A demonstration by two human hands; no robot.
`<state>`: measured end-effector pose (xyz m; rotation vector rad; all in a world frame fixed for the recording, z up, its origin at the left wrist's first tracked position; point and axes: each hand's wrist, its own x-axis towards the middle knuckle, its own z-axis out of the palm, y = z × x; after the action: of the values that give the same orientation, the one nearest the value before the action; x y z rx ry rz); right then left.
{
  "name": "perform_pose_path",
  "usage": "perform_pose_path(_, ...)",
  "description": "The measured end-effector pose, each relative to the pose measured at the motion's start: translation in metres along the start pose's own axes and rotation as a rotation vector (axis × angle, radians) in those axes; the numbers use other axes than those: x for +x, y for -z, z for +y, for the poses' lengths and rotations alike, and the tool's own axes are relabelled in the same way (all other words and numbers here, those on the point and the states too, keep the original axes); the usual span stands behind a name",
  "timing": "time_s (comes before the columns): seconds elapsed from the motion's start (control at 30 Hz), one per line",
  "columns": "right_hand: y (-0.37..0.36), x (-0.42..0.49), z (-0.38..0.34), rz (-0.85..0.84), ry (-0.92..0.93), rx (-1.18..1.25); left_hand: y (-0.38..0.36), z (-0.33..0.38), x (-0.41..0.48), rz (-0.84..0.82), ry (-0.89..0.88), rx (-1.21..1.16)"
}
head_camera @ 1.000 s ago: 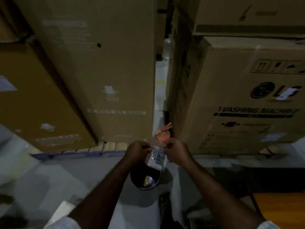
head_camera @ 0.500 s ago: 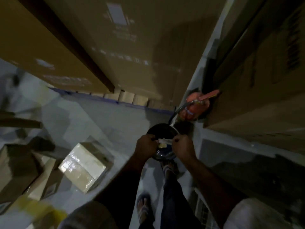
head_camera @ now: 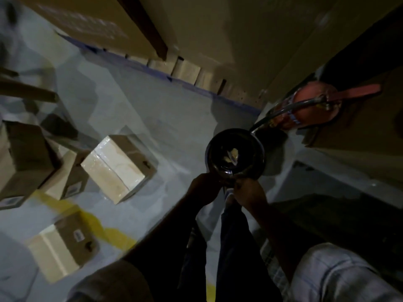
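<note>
Dim warehouse aisle, seen from my remote feed. On the floor (head_camera: 174,131) at left lie four small cardboard boxes (head_camera: 117,168), with one yellow line (head_camera: 98,227) running past the nearest of them. At least three large cartons (head_camera: 196,29) stand along the top and right. Right of centre sits one round black bin (head_camera: 260,153), and in it I count two or three pale paper scraps (head_camera: 232,154). Both hands meet just over the bin's near rim, the left hand (head_camera: 205,188) beside the right hand (head_camera: 248,192), with fingers curled inward. It is too dark for me to tell whether either grip has hold of anything. One red fire extinguisher (head_camera: 311,105) lies just beyond the bin, at far right, its hose (head_camera: 272,114) trailing toward the rim.
</note>
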<state>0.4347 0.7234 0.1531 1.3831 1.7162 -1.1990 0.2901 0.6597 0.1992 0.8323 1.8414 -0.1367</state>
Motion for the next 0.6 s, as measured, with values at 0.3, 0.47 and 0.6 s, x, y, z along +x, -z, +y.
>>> perform_pose_path(0.3, -0.028, -0.023, -0.073, -0.031, 0.043, -0.208, 0.048, -0.078, -0.034, 0.092, -0.003, -0.065)
perform_pose_path(0.47, -0.063, -0.046, -0.197, 0.020, 0.288, -0.224, 0.086, -0.182, -0.061, 0.206, 0.014, -0.260)
perform_pose_path(0.6, -0.122, -0.047, -0.288, -0.003, 0.329, -0.205, 0.102, -0.291, -0.074, 0.205, 0.138, -0.290)
